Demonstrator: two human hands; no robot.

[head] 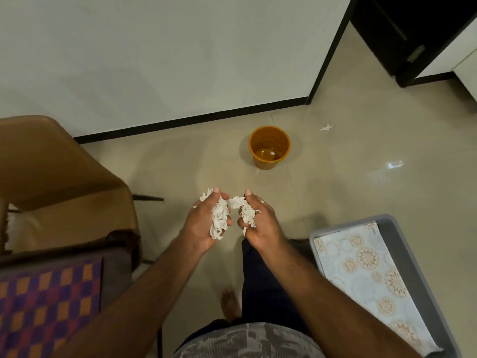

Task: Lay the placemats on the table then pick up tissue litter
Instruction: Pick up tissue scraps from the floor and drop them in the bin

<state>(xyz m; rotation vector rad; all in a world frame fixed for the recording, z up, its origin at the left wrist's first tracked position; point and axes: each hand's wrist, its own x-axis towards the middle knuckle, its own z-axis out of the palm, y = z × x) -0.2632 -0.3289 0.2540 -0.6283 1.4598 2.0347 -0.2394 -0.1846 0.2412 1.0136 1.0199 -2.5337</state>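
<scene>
Left hand (204, 224) with fingers (224, 196) curled round a tissue wad (219, 219), right hand (262, 224) clutching a second tissue clump (246, 214), both held out above the floor (180, 164). Orange bin (269, 147) just ahead, one stray tissue scrap (326, 127) off to its right.

Tissue scraps (219, 218): white. Bin (269, 147): orange; chair (51, 182): tan. Placemat (366, 270): pale blue with beige floral rounds; cloth (49, 306): purple-orange checks.
</scene>
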